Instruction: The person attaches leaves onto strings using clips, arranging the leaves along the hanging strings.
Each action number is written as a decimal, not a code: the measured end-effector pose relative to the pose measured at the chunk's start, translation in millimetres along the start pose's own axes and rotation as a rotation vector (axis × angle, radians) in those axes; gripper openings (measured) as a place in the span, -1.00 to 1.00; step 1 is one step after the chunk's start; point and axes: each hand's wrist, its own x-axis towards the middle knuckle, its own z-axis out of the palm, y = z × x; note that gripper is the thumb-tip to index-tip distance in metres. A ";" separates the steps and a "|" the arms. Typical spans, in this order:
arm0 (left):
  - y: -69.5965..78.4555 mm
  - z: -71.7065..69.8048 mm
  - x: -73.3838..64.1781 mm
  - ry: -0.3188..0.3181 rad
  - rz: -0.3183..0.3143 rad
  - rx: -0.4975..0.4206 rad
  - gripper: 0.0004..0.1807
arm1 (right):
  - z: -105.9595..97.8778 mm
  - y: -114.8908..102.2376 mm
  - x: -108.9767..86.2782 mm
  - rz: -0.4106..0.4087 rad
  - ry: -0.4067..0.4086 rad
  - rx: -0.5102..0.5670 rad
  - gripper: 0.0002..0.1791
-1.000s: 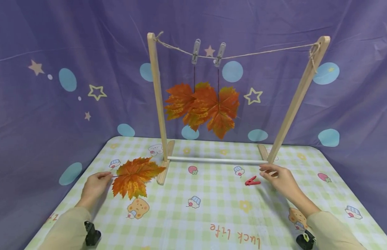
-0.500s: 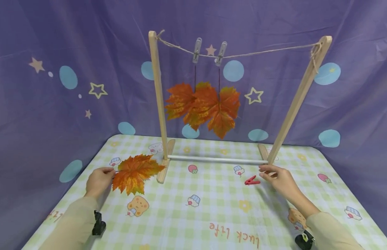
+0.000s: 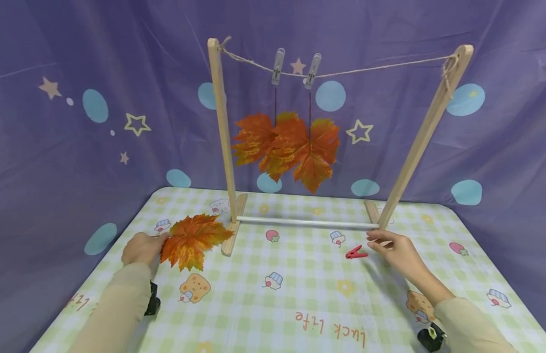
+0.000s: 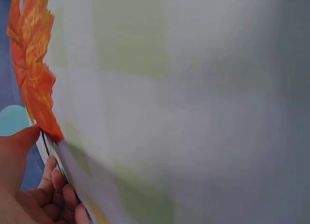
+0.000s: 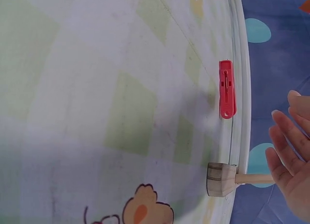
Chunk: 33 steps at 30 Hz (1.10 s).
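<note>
Left grip [image 3: 142,248]: lower left of the head view, thumb and fingers pinching the stem of a loose leaf [image 3: 193,241].
Loose leaf: orange, spread out left of centre, its tip meeting the stand's left foot [image 3: 229,241] in the frame; whether they actually touch, I can't tell.
Right grip [image 3: 398,252]: lower right, relaxed and unclenched, fingers gently bent, just beside a red clip [image 3: 356,252].
Red clip: lying on the desk [image 3: 237,314], right of centre.
String [image 3: 387,67]: sagging across the top between two wooden posts [image 3: 222,127], two clear clips [image 3: 278,67] on it.
Hanging leaves [image 3: 317,152]: a pair, overlapping, upper middle, stems up at those clips.
</note>
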 end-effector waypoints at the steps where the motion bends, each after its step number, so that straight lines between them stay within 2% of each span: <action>1: 1.6 1.2 1.5 0.004 -0.003 0.008 -0.26 | -0.1 0.9 0.5 0.002 -0.001 -0.002 -0.72; 7: 1.6 4.9 8.0 -0.013 -0.014 0.004 -0.31 | 1.2 3.4 -0.5 0.001 -0.004 -0.020 -0.72; 13: -3.2 -3.6 14.9 -0.026 -0.049 -0.019 -0.37 | 1.0 5.2 -2.3 0.000 -0.008 -0.029 -0.70; 16: -6.8 -6.4 15.4 -0.026 -0.063 -0.008 -0.29 | 3.0 8.3 -3.4 0.004 -0.012 -0.039 -0.71; 21: -10.2 -3.9 15.2 -0.006 -0.058 -0.008 -0.16 | 5.5 9.8 -3.9 0.021 -0.021 -0.027 -0.72; 28: -10.5 -3.4 16.9 -0.003 -0.063 -0.005 -0.26 | 8.7 11.4 -5.0 0.049 -0.053 -0.001 -0.69; 33: -9.5 -7.3 13.6 -0.005 -0.027 -0.006 -0.35 | 8.6 11.3 -4.8 0.052 -0.049 -0.010 -0.70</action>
